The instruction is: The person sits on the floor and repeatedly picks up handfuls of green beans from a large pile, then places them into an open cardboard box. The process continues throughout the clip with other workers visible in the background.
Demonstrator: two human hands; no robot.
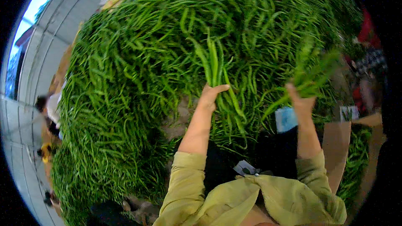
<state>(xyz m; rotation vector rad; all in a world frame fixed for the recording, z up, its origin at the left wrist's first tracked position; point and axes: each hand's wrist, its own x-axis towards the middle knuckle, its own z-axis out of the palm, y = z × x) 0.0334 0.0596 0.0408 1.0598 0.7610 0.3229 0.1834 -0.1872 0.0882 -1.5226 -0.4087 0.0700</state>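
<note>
My left hand [211, 96] grips several long green chili peppers [214, 62], with its thumb lying across them. Their upper ends fan out away from me, over a huge heap of the same peppers [125, 78]. On the right, my right hand [302, 99] is closed around another bunch of green peppers [317, 69]. That bunch is blurred, and a few of its peppers stick out to the left. Both hands are held apart above my lap, at the near edge of the heap.
A cardboard box [336, 153] holding green peppers [356, 160] stands at my right. Beside my right wrist is a pale blue sheet [286, 119]. Other people sit along the heap's left side, one in a white top [54, 108]. Farther left rises a grey wall [59, 15].
</note>
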